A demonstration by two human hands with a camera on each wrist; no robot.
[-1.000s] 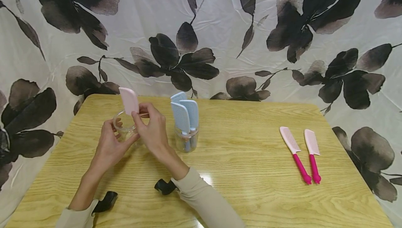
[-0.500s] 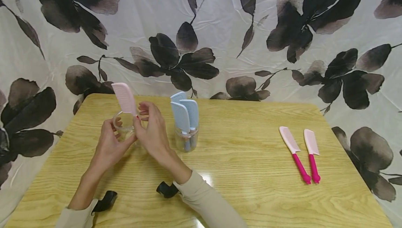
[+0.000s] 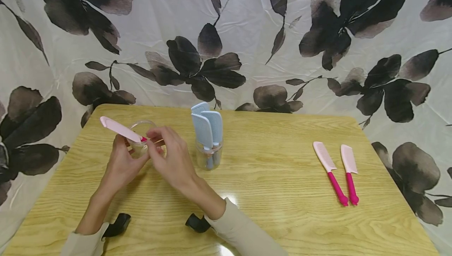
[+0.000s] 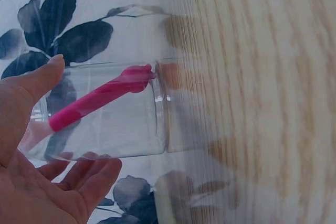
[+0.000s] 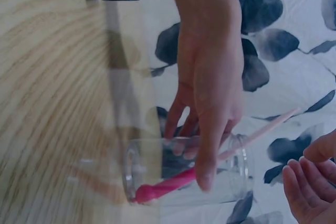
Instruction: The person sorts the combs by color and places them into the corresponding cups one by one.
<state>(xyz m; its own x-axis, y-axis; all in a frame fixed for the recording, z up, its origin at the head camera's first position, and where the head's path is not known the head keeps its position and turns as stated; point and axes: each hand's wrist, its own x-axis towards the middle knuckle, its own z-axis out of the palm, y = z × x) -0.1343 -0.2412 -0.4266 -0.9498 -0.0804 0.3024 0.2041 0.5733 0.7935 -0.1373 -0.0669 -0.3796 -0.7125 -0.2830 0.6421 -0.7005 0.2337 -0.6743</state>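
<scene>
The left hand [image 3: 121, 166] has hold of a clear jar [image 4: 105, 135], its thumb on one side and its fingers curved round the other, while the jar stands on the wooden table [image 3: 268, 185]. A pink comb [image 3: 121, 129] leans inside that jar: its dark pink handle slants down through the glass, the end near the bottom on the right, and its pale head sticks out over the rim toward the left. The right hand [image 3: 171, 158] hovers just beside the rim with its fingers loosely bent and a gap between thumb and fingertips; it grips nothing, and in the right wrist view it is apart from the comb. Just to the right stands a second jar [image 3: 201, 160], holding three blue combs [image 3: 203, 130] upright with their heads above the rim. Well apart, toward the right end of the table, two more pink combs [image 3: 328, 164] lie side by side, handles toward the person. Both arms wear beige sleeves [image 3: 247, 224], with a black piece [image 3: 197, 223] at each wrist. Behind the table hangs a pale cloth [image 3: 254, 52] printed with dark flowers.
</scene>
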